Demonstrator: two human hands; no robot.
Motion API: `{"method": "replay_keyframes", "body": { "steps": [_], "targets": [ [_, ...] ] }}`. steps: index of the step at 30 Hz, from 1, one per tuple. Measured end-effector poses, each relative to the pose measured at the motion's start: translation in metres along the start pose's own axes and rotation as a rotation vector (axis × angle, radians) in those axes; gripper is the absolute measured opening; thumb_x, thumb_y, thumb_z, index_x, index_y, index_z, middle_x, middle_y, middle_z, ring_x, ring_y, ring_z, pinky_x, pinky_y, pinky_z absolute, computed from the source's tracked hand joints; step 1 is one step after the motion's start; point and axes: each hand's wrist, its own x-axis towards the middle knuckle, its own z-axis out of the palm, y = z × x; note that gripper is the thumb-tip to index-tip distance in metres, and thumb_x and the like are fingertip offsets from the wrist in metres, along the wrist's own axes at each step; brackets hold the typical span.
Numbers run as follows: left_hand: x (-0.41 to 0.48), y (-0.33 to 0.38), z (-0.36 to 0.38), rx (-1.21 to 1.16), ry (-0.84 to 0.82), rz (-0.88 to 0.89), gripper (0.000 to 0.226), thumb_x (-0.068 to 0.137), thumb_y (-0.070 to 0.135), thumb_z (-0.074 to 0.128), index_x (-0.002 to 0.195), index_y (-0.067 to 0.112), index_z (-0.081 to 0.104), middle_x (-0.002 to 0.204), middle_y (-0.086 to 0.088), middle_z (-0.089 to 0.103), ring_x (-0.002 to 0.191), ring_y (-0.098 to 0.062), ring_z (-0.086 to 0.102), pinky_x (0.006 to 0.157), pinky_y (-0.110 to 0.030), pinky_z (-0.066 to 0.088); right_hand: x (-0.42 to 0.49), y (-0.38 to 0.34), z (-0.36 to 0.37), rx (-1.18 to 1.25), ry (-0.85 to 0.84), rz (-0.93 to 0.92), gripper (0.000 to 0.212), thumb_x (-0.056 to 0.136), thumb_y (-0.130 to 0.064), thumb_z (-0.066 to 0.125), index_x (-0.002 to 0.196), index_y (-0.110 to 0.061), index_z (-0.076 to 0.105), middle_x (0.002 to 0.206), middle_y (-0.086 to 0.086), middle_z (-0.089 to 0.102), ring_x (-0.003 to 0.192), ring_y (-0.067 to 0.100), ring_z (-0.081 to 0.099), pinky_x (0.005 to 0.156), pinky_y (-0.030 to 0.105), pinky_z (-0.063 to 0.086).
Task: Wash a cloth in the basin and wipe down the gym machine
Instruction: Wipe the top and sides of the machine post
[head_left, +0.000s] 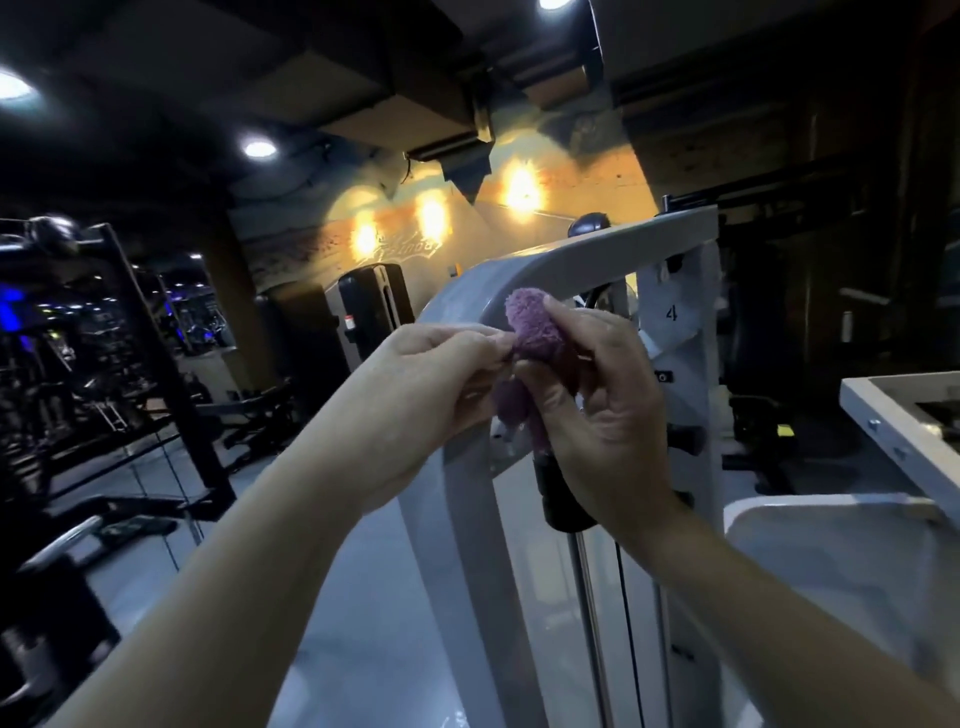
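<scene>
A small purple fluffy cloth (532, 325) is bunched up in front of the curved white frame of the gym machine (587, 254). My left hand (436, 374) pinches the cloth's left edge with fingertips. My right hand (597, 410) grips the cloth from the right, thumb on top, with part of the cloth hanging below between both hands. The machine's upright post (457, 519) runs down behind my left wrist. A black handle (558, 499) and cable hang behind my right wrist. No basin is in view.
A white weight stack column marked 4 (672, 332) stands behind the frame. Another white machine part (893, 415) juts in at the right. A dark rack (156, 364) and benches fill the left. The light floor (322, 571) lies below.
</scene>
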Motion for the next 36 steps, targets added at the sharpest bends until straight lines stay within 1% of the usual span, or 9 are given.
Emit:
{"method": "replay_keyframes", "body": {
  "steps": [3, 6, 10, 13, 19, 21, 25, 31, 36],
  "targets": [
    [0.004, 0.005, -0.007, 0.134, 0.036, 0.031, 0.031, 0.101, 0.013, 0.053, 0.1, -0.011, 0.072, 0.089, -0.015, 0.07, 0.086, -0.024, 0.066, 0.083, -0.034, 0.056, 0.004, 0.004, -0.005, -0.097, -0.047, -0.06, 0.041, 0.089, 0.007, 0.074, 0.128, 0.002, 0.065, 0.117, 0.016, 0.06, 0.113, 0.026, 0.06, 0.097, 0.03, 0.048],
    [0.006, 0.002, -0.015, 0.536, 0.283, 0.215, 0.037, 0.102, 0.026, 0.053, 0.081, 0.017, 0.081, 0.073, 0.008, 0.067, 0.067, -0.009, 0.058, 0.068, -0.024, 0.048, 0.007, 0.014, -0.009, -0.237, -0.02, -0.107, 0.037, 0.087, 0.005, 0.071, 0.123, 0.003, 0.067, 0.114, 0.016, 0.059, 0.109, 0.022, 0.058, 0.096, 0.027, 0.047],
    [0.018, -0.013, -0.023, 0.672, 0.625, 0.377, 0.028, 0.1, 0.028, 0.051, 0.085, 0.022, 0.073, 0.095, 0.014, 0.063, 0.101, -0.009, 0.057, 0.088, -0.031, 0.044, -0.004, 0.019, 0.012, -0.374, -0.165, -0.335, 0.039, 0.098, -0.005, 0.068, 0.136, 0.004, 0.062, 0.11, 0.021, 0.061, 0.101, 0.032, 0.061, 0.091, 0.037, 0.052],
    [0.032, -0.024, -0.028, 0.65, 0.599, 0.27, 0.018, 0.099, 0.035, 0.048, 0.104, 0.029, 0.064, 0.113, 0.012, 0.053, 0.118, -0.018, 0.049, 0.098, -0.039, 0.042, 0.005, 0.031, 0.023, -0.447, -0.273, -0.427, 0.041, 0.102, -0.006, 0.062, 0.142, 0.004, 0.055, 0.106, 0.022, 0.06, 0.094, 0.033, 0.059, 0.082, 0.04, 0.054],
    [0.044, -0.031, -0.033, 0.67, 0.511, 0.111, 0.041, 0.102, 0.048, 0.042, 0.14, 0.032, 0.047, 0.14, 0.001, 0.05, 0.125, -0.022, 0.051, 0.105, -0.051, 0.046, 0.071, 0.07, 0.014, -0.548, 0.112, -0.007, 0.042, 0.107, -0.02, 0.051, 0.146, -0.006, 0.055, 0.105, 0.002, 0.048, 0.093, 0.016, 0.051, 0.083, 0.022, 0.046],
    [0.047, -0.03, -0.039, 0.609, 0.498, 0.11, 0.039, 0.101, 0.044, 0.045, 0.138, 0.031, 0.049, 0.13, 0.003, 0.06, 0.114, -0.018, 0.059, 0.097, -0.047, 0.052, 0.045, 0.052, 0.03, -0.483, 0.04, -0.089, 0.042, 0.103, -0.01, 0.055, 0.145, -0.002, 0.056, 0.105, 0.009, 0.053, 0.096, 0.023, 0.055, 0.086, 0.019, 0.042],
    [0.049, -0.028, -0.049, 0.503, 0.502, 0.144, 0.027, 0.1, 0.037, 0.051, 0.126, 0.033, 0.059, 0.12, 0.005, 0.065, 0.105, -0.013, 0.063, 0.088, -0.041, 0.055, -0.006, 0.022, 0.047, -0.413, -0.237, -0.491, 0.039, 0.099, -0.008, 0.064, 0.136, 0.002, 0.061, 0.101, 0.022, 0.064, 0.091, 0.036, 0.06, 0.083, 0.045, 0.051],
    [0.048, -0.027, -0.066, 0.331, 0.432, 0.069, 0.022, 0.092, 0.036, 0.055, 0.105, 0.03, 0.072, 0.104, 0.004, 0.076, 0.102, -0.02, 0.07, 0.094, -0.051, 0.056, 0.075, 0.047, 0.032, -0.495, 0.041, -0.134, 0.026, 0.104, -0.015, 0.055, 0.122, -0.007, 0.072, 0.102, 0.01, 0.06, 0.094, 0.021, 0.058, 0.085, 0.03, 0.05],
    [0.05, -0.032, -0.074, 0.211, 0.417, 0.063, 0.023, 0.104, 0.017, 0.049, 0.105, 0.014, 0.072, 0.104, -0.005, 0.076, 0.104, -0.023, 0.07, 0.099, -0.05, 0.053, 0.013, 0.019, 0.044, -0.431, -0.25, -0.408, 0.026, 0.095, -0.014, 0.058, 0.111, -0.001, 0.074, 0.092, 0.014, 0.056, 0.085, 0.03, 0.055, 0.075, 0.045, 0.047]
  ]
}}
